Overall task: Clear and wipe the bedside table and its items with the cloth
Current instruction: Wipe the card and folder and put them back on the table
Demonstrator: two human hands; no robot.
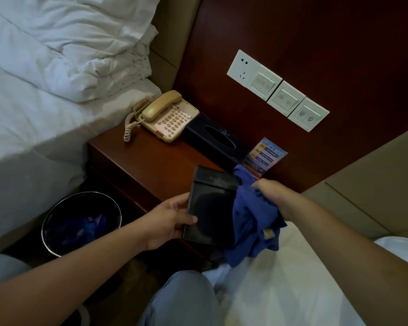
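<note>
Left hand (167,220): low centre of the frame, its fingers (186,219) and thumb wrapped round the left edge of a black box (210,208), holding it tilted above the front of the surface.
Right hand (275,196): just right of the box, fingers clenched on a bunched blue cloth (252,217).
Cloth: pressed against the right side of the box, its loose end hanging down over white bedding in the lower right.
Surface (151,161): dark red-brown bedside table, centre of the frame.
Telephone (165,116): beige, at the back left of the surface, coiled cord trailing to its left.
Tissue box (216,138): dark, just right of the telephone.
Card (264,156): blue printed card standing against the wall panel, beside the tissue box.
Wastebasket (80,222): round, lower left, on the floor beside the table.
Switch plates (278,90): white, on the wall panel, upper right.
</note>
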